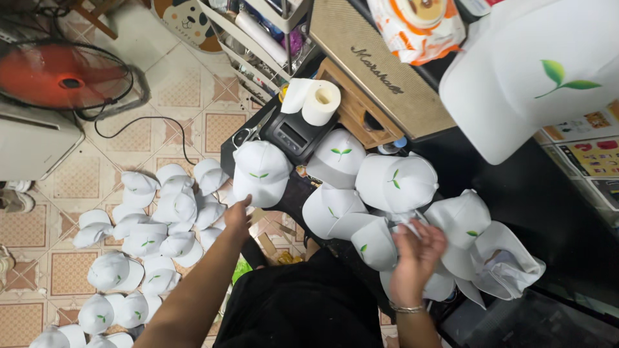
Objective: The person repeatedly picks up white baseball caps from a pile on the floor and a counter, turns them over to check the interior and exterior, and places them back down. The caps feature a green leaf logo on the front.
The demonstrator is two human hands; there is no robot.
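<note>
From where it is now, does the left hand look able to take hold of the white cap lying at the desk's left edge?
Probably yes. The left hand already has its fingers at the lower rim of that white cap, and nothing lies between them. Whether they actually grip it cannot be told.

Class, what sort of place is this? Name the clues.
Probably a small home workshop finishing printed caps: white caps heaped on the tiled floor, more caps on the dark table, a fan nearby.

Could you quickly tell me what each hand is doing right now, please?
Left hand: closed on the brim of a white cap.
Right hand: gripping another white cap.
</note>
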